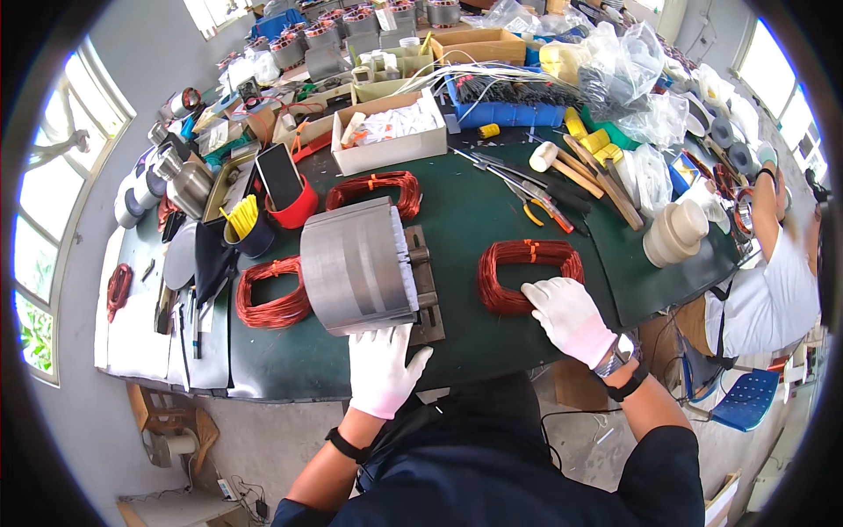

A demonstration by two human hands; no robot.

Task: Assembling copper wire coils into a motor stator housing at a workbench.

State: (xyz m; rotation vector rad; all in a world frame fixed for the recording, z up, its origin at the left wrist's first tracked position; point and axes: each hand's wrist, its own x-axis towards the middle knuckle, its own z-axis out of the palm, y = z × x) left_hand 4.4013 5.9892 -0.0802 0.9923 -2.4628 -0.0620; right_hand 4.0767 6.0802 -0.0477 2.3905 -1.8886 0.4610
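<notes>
My left hand [384, 371], in a white glove, rests its fingers against the near lower side of a grey cylindrical stator core [356, 263], thumb spread out. White insulation lines the core's right end, and it lies on its side beside a slotted metal stand [429, 303]. To the right, my gloved right hand [571, 316] curls its fingers over the near right part of a red copper wire coil [505, 272] lying on the green mat; its fingertips are partly hidden. Two more wire coils, one left of the core [268, 294] and one behind it [408, 195], are tied with orange bands.
Behind the core stand a white box [391, 136] of white pieces and a red holder [294, 206] with a phone. Pliers [531, 211], screwdrivers and a white mallet [544, 156] lie beyond the right coil. A beige stepped cylinder [676, 233] and another person [746, 299] are at right.
</notes>
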